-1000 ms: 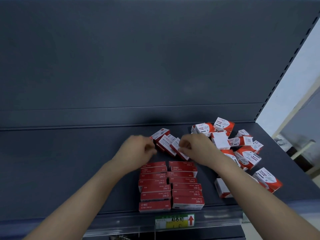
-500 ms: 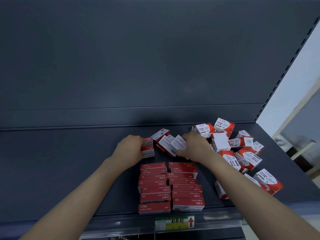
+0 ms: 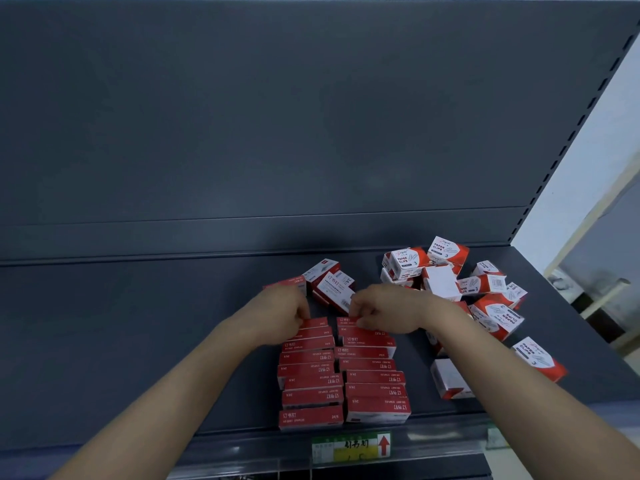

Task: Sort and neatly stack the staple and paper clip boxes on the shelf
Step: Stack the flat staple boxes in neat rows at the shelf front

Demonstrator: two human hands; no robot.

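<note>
Pushing too hard here, you could skew the two staple rows point(image 3: 374, 377) at centre frame on the shelf point(image 3: 138, 341). Your left grip point(image 3: 284, 313) is curled on the left end box point(image 3: 316, 323), and your right grip point(image 3: 384, 310) pinches the right end box point(image 3: 346, 320). The loose staple boxes point(image 3: 330, 284) just behind could get knocked, and the paper clip boxes point(image 3: 450, 278) heaped at right could spill over.

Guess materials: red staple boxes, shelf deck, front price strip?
Staple boxes: printed paperboard with a faint sheen, going by the crisp folded edges and printed faces.
Shelf deck: probably painted or powder-coated sheet metal, matte dark grey. It is flat and uniform with no grain, though coated board is not excluded.
Price strip: clear glossy plastic. Highlights run along it and a paper label shows through.
</note>
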